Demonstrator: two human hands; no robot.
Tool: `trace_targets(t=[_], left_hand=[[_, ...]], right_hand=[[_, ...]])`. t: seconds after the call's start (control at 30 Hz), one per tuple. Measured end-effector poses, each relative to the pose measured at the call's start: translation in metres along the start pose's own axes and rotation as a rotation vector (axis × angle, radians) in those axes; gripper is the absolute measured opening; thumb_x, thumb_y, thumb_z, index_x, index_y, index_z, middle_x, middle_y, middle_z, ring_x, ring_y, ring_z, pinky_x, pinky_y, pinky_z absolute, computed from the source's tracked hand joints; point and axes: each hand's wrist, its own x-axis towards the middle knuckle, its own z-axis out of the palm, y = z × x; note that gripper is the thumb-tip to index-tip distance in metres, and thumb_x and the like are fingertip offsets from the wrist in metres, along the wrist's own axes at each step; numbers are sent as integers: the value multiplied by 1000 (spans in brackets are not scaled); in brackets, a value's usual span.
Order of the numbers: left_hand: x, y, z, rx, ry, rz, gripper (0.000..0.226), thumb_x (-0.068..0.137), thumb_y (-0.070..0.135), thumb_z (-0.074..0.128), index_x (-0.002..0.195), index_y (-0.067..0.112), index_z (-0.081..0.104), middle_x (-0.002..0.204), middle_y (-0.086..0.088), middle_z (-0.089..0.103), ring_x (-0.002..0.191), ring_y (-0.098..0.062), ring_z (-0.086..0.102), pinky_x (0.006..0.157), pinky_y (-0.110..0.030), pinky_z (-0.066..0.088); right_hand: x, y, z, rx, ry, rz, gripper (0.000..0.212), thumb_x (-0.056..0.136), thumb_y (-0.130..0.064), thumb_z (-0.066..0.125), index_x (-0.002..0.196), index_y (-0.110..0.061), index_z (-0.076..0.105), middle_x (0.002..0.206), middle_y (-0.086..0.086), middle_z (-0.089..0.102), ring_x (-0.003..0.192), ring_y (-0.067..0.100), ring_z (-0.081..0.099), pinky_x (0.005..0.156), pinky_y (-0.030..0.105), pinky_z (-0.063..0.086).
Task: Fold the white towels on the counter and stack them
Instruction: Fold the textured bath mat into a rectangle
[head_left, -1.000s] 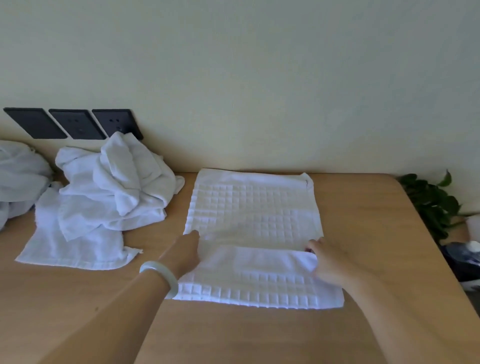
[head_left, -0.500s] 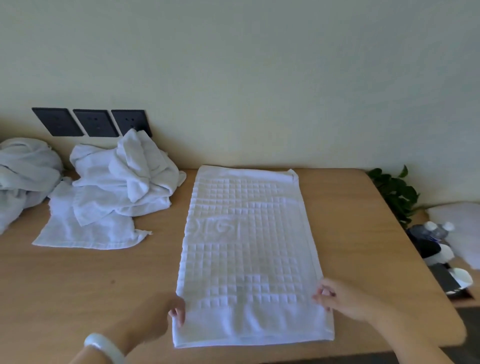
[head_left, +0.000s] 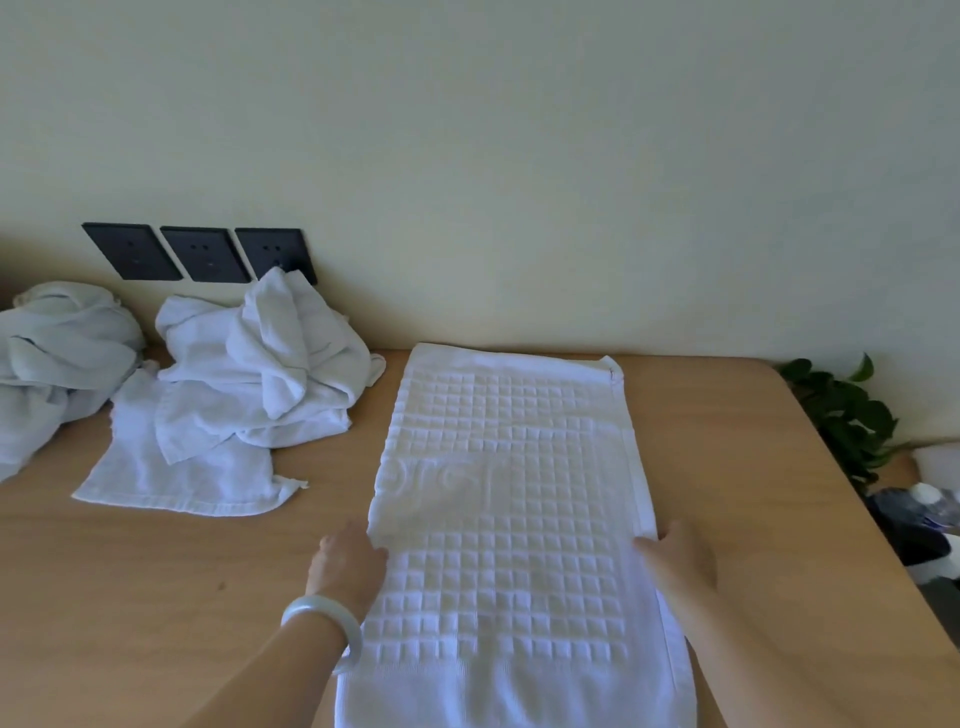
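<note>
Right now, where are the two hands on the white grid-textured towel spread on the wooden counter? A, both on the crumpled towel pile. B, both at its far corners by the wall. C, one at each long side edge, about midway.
C: the left hand is at the left edge of the white grid-textured towel and the right hand at its right edge, about midway along.

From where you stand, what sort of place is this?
Probably a hotel or guest room, though that's a guess: an embossed white towel lies flat on a wooden counter, more white towels are heaped beside it, and three black sockets line the wall behind.
</note>
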Motion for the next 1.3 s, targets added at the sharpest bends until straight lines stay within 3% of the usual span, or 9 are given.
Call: trace_targets(t=[0.13, 0.23, 0.43, 0.53, 0.67, 0.8, 0.97, 1.13, 1.3], left_hand=[[-5, 4, -5, -32, 25, 21, 5, 92, 17, 49, 92, 15, 54, 96, -6, 57, 85, -24, 51, 71, -30, 39], [6, 3, -15, -139, -44, -46, 23, 91, 11, 52, 68, 15, 48, 81, -6, 58, 77, -26, 57, 64, -30, 47], [14, -9, -19, -208, -198, -152, 30, 96, 6, 52, 68, 12, 44, 62, -3, 44, 54, -18, 46, 62, -32, 52], [5, -7, -13, -284, -191, -156, 23, 96, 24, 54, 78, 10, 53, 51, 0, 42, 43, -15, 39, 48, -24, 37], [-2, -11, -16, -251, -118, -78, 18, 89, 14, 56, 72, 16, 61, 67, -3, 58, 58, -18, 53, 51, -25, 45], [-3, -20, -18, -329, -159, -82, 13, 76, 0, 61, 70, 9, 54, 67, -4, 53, 60, -21, 50, 55, -30, 47], [0, -10, -17, -365, -138, -73, 30, 90, 42, 64, 86, 15, 53, 83, -3, 60, 72, -19, 56, 63, -29, 45], [-4, -7, -8, -126, -54, -4, 27, 88, 30, 67, 102, 12, 51, 100, -2, 56, 92, -18, 55, 80, -30, 47], [3, 22, 27, 201, 362, 600, 46, 89, 31, 64, 129, 10, 54, 132, -7, 53, 124, -25, 51, 106, -37, 42]], right_hand=[[-8, 0, -5, 195, -117, -7, 25, 93, -18, 61, 78, -2, 50, 66, 7, 47, 58, 20, 43, 53, 30, 29], [-13, 0, -15, 327, -230, 23, 27, 101, -18, 51, 83, 2, 54, 73, 18, 50, 72, 32, 52, 72, 33, 36], [-21, -1, -22, 346, -365, 97, 12, 99, -18, 57, 89, -12, 61, 115, 12, 59, 90, 19, 53, 91, 36, 38], [-17, 1, -12, 228, -328, 66, 33, 102, -30, 50, 117, -2, 59, 118, 16, 57, 109, 31, 56, 94, 38, 40], [-11, 9, -1, 172, -223, 47, 30, 99, -20, 48, 75, -3, 53, 68, 9, 45, 65, 24, 46, 63, 32, 32], [-4, 11, 6, 45, -136, 67, 23, 94, -13, 52, 77, 2, 57, 73, 16, 54, 69, 28, 51, 60, 32, 34], [-3, 9, 8, 81, -102, 61, 7, 87, -7, 57, 85, -1, 60, 75, 15, 64, 61, 27, 58, 49, 28, 36], [-10, 9, 3, -131, 28, 4, 6, 89, -8, 57, 91, -2, 55, 79, 11, 60, 75, 31, 60, 57, 33, 39], [-25, -21, 57, -405, 254, -664, 52, 81, -11, 74, 127, 3, 57, 128, 22, 60, 120, 39, 58, 97, 46, 50]])
